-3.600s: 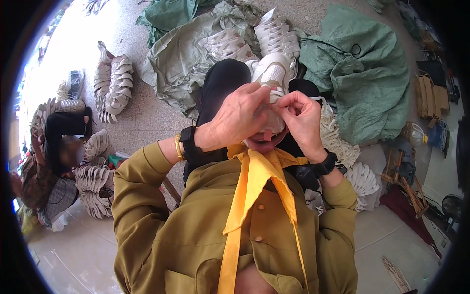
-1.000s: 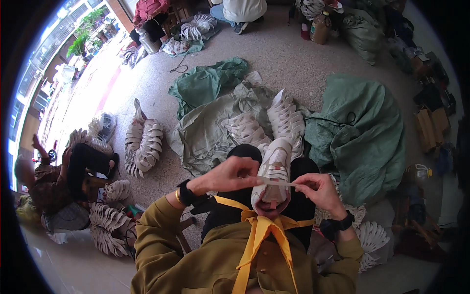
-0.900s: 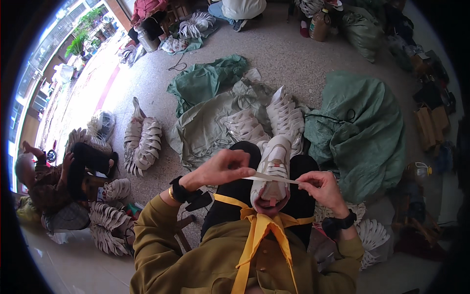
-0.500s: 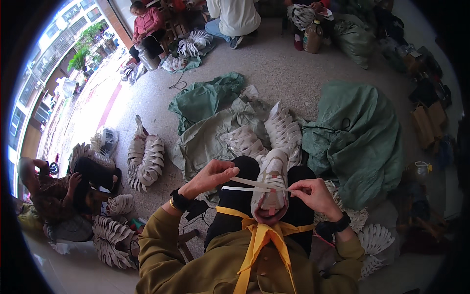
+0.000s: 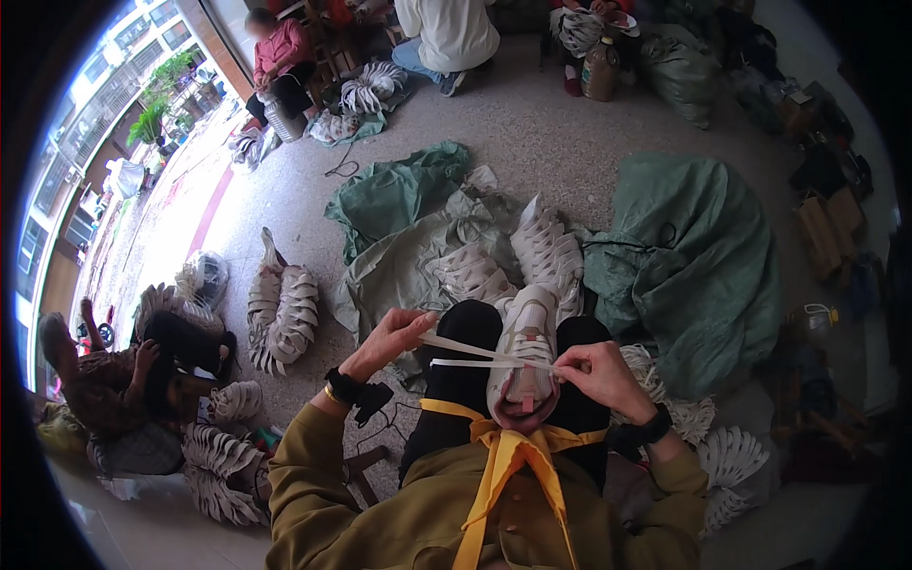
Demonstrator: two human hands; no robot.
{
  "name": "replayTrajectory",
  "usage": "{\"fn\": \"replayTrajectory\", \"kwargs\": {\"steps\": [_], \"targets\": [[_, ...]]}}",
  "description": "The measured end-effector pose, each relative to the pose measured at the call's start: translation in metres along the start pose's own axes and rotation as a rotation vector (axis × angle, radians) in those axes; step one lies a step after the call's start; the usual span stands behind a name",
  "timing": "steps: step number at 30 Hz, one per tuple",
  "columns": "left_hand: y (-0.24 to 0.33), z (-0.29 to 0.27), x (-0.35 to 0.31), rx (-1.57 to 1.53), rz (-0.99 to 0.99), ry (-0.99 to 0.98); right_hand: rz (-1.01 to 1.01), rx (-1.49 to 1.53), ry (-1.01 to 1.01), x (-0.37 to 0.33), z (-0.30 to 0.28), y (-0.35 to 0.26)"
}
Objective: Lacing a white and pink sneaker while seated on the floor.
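A white and beige sneaker (image 5: 528, 323) with a pink heel tab lies between my thighs, its opening toward me. Left of the shoe, my left hand (image 5: 385, 344) is closed in a pinch on a flat white shoelace (image 5: 467, 345), held stretched over the upper. A second white lace strand (image 5: 458, 363) juts out to the left just below it. At the sneaker's right edge, the thumb and fingers of my right hand (image 5: 600, 376) are pinched together on the lace. Part of the lacing is hidden behind those fingers.
Strung bundles of white shoes (image 5: 551, 247) lie beyond my knees on grey-green cloth (image 5: 380, 285). A big green sack (image 5: 693, 275) stands to the right, another shoe bundle (image 5: 285, 313) on the left floor. Other people sit at the left and far side, among them one in pink (image 5: 283, 47).
My left hand has drawn leftward with the lace, so the pulled strand is longer. My right hand has shifted slightly left, closer over the sneaker. The shoe stays between my thighs.
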State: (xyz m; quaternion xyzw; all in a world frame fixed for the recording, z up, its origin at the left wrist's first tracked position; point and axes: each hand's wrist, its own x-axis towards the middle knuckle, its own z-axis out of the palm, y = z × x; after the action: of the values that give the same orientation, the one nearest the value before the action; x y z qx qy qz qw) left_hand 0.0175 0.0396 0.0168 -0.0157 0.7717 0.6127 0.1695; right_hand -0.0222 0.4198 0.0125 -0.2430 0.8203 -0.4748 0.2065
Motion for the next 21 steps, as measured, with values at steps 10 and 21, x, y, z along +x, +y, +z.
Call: {"fn": "replayTrajectory", "kwargs": {"steps": [10,21], "targets": [[-0.053,0.006,0.009,0.575,0.126,0.194,-0.054,0.09,-0.009,0.015,0.027,-0.02],[0.024,0.102,0.02,0.173,0.446,-0.192,-0.117,0.081,0.138,0.012,0.044,-0.031]]}}
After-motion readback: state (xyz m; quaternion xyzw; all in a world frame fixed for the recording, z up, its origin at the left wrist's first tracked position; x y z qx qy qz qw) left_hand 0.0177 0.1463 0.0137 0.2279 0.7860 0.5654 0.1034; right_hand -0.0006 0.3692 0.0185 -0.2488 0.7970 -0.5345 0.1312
